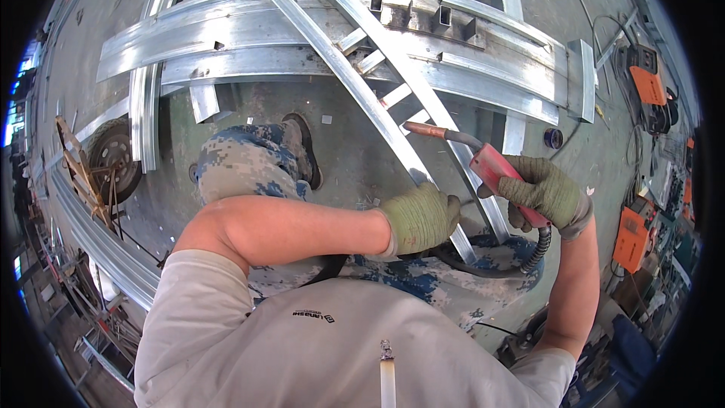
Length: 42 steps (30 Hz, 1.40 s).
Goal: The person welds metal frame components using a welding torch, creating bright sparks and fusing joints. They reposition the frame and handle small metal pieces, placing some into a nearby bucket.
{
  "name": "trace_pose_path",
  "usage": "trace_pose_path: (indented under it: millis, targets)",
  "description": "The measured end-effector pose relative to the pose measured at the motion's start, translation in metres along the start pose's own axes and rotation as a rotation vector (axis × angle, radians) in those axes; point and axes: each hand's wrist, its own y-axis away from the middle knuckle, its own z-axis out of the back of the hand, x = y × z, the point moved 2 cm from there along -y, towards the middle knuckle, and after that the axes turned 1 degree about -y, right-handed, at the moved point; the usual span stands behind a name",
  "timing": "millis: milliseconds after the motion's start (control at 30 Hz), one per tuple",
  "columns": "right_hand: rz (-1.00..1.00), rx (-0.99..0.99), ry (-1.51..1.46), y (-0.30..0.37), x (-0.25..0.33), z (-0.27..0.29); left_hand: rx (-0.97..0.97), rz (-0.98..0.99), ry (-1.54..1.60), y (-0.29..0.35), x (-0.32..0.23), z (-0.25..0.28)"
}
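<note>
My right hand [545, 190], in a green knit glove, is closed around the red handle of a welding torch [495, 169]. The torch's copper nozzle points left, close to the rungs of a ladder-like steel frame [364, 93]. Two long shiny rails with several short crosspieces [396, 96] make up this frame, which slants from the top toward my lap. Also gloved in green, my left hand [423, 219] is wrapped over the left rail near its lower end. A black ribbed cable [538, 249] runs down from the torch handle.
Wide steel channels [264, 64] lie across the work area, bearing short square-tube pieces [445, 15]. Orange machines [648, 85] with cables stand at right. A wheel [113, 153] is at left, and a small spool [553, 137] lies on the floor. A cigarette [387, 381] juts in from below.
</note>
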Motion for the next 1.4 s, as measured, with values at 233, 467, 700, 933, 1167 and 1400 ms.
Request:
trace_pose_path:
  millis: [233,467,700,933,1167,1400]
  targets:
    - [-0.031,0.051,0.057,-0.0056,0.0039,-0.002,0.034,-0.004,-0.011,-0.0013,-0.0007,0.0031]
    - [-0.009,0.051,0.06,-0.0084,-0.0028,-0.0002,0.015,-0.008,-0.004,-0.0024,-0.0002,0.001]
    - [-0.023,0.061,0.139,-0.0041,0.0037,-0.0007,-0.003,-0.011,-0.01,-0.0016,-0.0003,-0.0011]
    - [0.017,0.061,0.104,-0.009,0.0008,-0.0011,0.071,0.048,0.029,-0.0042,-0.0015,0.0007]
    - [-0.028,0.051,0.121,-0.005,-0.0025,0.0005,0.027,-0.006,0.032,-0.003,0.0012,0.0029]
    - [-0.001,0.052,0.107,-0.0072,-0.0018,-0.0017,0.036,0.007,0.019,-0.0029,0.0002,0.0007]
